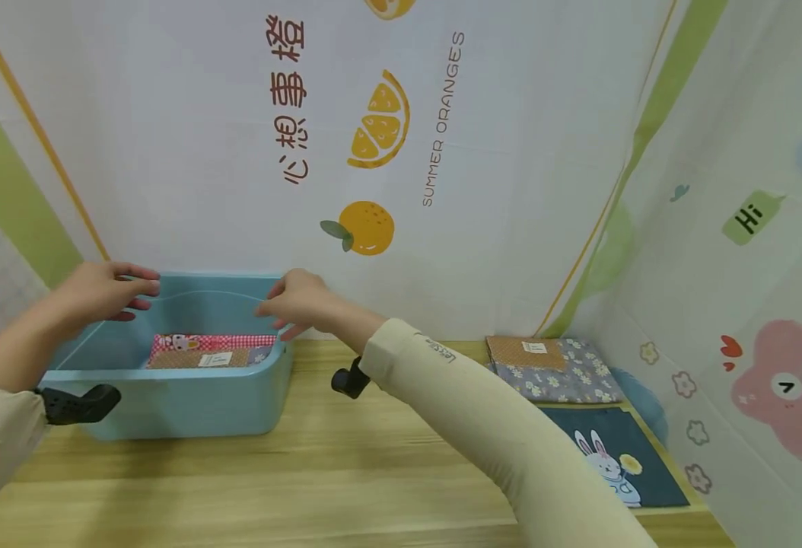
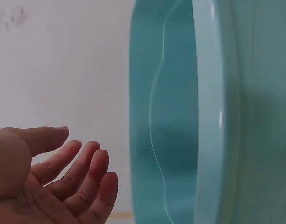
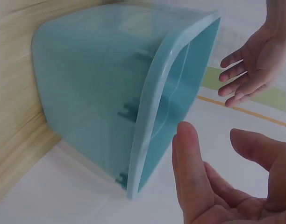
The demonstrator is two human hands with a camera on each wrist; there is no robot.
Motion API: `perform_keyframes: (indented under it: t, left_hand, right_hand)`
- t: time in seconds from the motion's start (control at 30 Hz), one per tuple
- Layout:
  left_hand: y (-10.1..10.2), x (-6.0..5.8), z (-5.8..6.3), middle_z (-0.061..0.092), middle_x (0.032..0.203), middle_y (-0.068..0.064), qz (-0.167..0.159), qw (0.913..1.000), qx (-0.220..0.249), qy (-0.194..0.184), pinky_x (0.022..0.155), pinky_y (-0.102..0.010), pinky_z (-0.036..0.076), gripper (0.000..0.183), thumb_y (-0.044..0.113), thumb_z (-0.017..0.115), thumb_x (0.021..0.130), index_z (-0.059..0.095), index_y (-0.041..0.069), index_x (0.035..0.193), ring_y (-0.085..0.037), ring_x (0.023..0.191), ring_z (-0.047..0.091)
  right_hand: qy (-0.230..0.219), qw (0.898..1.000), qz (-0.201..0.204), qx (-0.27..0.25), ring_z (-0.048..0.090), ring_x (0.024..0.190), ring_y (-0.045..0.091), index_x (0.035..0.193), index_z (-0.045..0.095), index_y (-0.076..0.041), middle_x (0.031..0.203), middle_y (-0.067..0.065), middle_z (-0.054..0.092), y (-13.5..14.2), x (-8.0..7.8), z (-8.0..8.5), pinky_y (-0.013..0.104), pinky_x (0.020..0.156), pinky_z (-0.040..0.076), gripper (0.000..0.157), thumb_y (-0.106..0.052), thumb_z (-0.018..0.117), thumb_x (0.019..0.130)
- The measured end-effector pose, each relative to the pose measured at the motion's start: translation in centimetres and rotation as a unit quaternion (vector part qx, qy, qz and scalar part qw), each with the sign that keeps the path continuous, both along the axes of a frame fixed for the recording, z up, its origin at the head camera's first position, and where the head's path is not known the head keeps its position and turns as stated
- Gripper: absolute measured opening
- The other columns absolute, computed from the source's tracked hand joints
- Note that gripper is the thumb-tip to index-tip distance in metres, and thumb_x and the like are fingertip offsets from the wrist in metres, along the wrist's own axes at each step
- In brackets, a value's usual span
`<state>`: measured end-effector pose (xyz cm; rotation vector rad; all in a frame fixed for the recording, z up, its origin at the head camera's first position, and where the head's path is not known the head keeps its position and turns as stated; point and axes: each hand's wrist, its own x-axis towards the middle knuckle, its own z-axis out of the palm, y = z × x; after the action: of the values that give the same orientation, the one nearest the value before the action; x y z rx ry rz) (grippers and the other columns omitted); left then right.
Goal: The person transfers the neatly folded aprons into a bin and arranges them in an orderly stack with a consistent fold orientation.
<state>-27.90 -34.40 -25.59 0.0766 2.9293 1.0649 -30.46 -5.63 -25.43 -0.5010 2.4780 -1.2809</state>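
Head view has the blue bin (image 1: 182, 403) at roughly 8 to 9 o'clock from centre, sitting on the wooden table (image 1: 346, 487). Left hand (image 1: 109, 293) hangs up around the bin's 10 o'clock, right hand (image 1: 298, 302) near its 2. Both have loose, slightly bent fingers with nothing in them, and from the wrist cams they look clear of the rim (image 2: 210, 112). My read: it's a between-grips step above the bin, and picking anything up would call for dipping lower and curling the fingers. Inside the bin there's a red-checked packet (image 1: 237, 340) with a brown-and-flowery packet (image 1: 182, 360) in front; can't tell what's under them. Out at 4 o'clock lie a similar flowery packet (image 1: 558, 378) and a dark rabbit-print pouch (image 1: 620, 457), fwiw.
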Motion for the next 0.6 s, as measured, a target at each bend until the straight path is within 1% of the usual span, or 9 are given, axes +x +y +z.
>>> perform_keyframes:
  t: [0.07,0.17,0.27,0.37,0.47,0.53,0.6]
  left_hand:
    - [1.4,0.1,0.1,0.06,0.129,-0.036,-0.014,0.9999,0.001,0.008,0.072,-0.023,0.06,0.055,0.028,0.043,0.108,0.039,-0.014,0.143,0.015,0.074,0.057]
    - [3.4,0.3,-0.1,0.06,0.131,-0.034,-0.029,0.9994,0.007,0.019,0.073,-0.023,0.059,0.054,0.03,0.044,0.108,0.043,-0.011,0.144,0.01,0.078,0.06]
    - [5.2,0.8,-0.3,0.062,0.131,-0.032,-0.041,0.9986,0.011,0.029,0.074,-0.027,0.06,0.052,0.029,0.045,0.108,0.046,-0.009,0.143,0.001,0.084,0.064]
    - [6.7,1.3,-0.6,0.058,0.135,-0.034,-0.057,0.9978,0.016,0.03,0.08,-0.035,0.061,0.051,0.029,0.046,0.108,0.047,-0.007,0.144,-0.012,0.094,0.068]
    - [7.9,1.7,-0.8,0.059,0.136,-0.031,-0.063,0.9974,0.022,0.028,0.083,-0.037,0.059,0.05,0.032,0.047,0.108,0.048,-0.003,0.145,-0.021,0.102,0.068]
    - [8.5,1.9,-0.9,0.06,0.136,-0.028,-0.065,0.997,0.032,0.027,0.083,-0.035,0.057,0.051,0.034,0.047,0.108,0.049,0.0,0.145,-0.021,0.104,0.067]
    - [9.2,2.2,-0.8,0.062,0.135,-0.026,-0.066,0.9966,0.04,0.031,0.082,-0.031,0.056,0.051,0.036,0.049,0.107,0.05,0.002,0.145,-0.019,0.103,0.066]
  right_hand:
    - [-0.006,1.0,0.01,-0.011,0.074,0.093,0.024,0.127,0.063,-0.002,0.119,0.012,0.07,1.4,-0.2,-0.1,0.03,0.062,0.062,0.038,-0.019,0.073,0.095]
    - [-0.017,0.999,0.022,-0.024,0.074,0.097,0.026,0.126,0.064,-0.002,0.118,0.013,0.07,3.8,-0.4,-0.4,0.031,0.065,0.063,0.036,-0.019,0.071,0.096]
    - [-0.03,0.999,0.025,-0.032,0.074,0.097,0.024,0.126,0.064,-0.003,0.12,0.011,0.07,6.3,-0.5,-0.6,0.032,0.07,0.063,0.035,-0.02,0.07,0.096]
    - [-0.038,0.998,0.026,-0.038,0.073,0.094,0.02,0.127,0.064,-0.003,0.122,0.011,0.07,8.7,-0.4,-0.6,0.034,0.073,0.063,0.034,-0.02,0.068,0.098]
    - [-0.049,0.997,0.027,-0.05,0.072,0.096,0.019,0.129,0.063,-0.004,0.125,0.012,0.069,10.8,-0.1,-0.6,0.036,0.078,0.063,0.034,-0.02,0.066,0.099]
    - [-0.058,0.996,0.029,-0.056,0.072,0.1,0.02,0.13,0.062,-0.005,0.127,0.012,0.068,12.1,0.2,-0.6,0.038,0.08,0.063,0.034,-0.019,0.064,0.1]
    - [-0.063,0.996,0.032,-0.06,0.071,0.104,0.023,0.131,0.061,-0.005,0.13,0.013,0.067,13.2,0.5,-0.7,0.039,0.082,0.063,0.034,-0.019,0.064,0.1]
